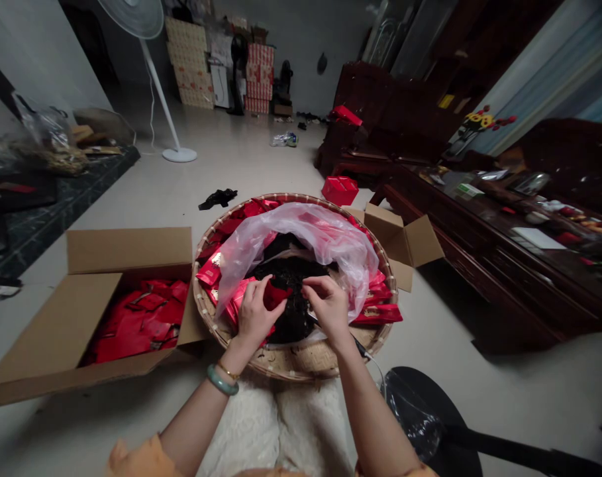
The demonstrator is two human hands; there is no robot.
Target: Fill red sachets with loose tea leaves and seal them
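My left hand [255, 310] holds a small red packet [277, 296] between thumb and fingers, over the middle of a round woven bamboo basket [301, 361]. To its right, my right hand [328, 306] is closed in a pinch; what sits between the fingertips is too small to make out. Below both hands lies a heap of dark loose leaves [295, 323], like tea, inside an open clear plastic bag [308, 222]. Shiny red packets [378, 313] line the basket around the bag. A thin metal tool, partly hidden, lies under my right hand.
An open cardboard box [85, 324] at left holds many red packets [142, 321]. Another open carton [410, 242] and a red box [340, 190] stand beyond the basket. A black round base [430, 424] is at lower right. A white fan [179, 154] stands farther back.
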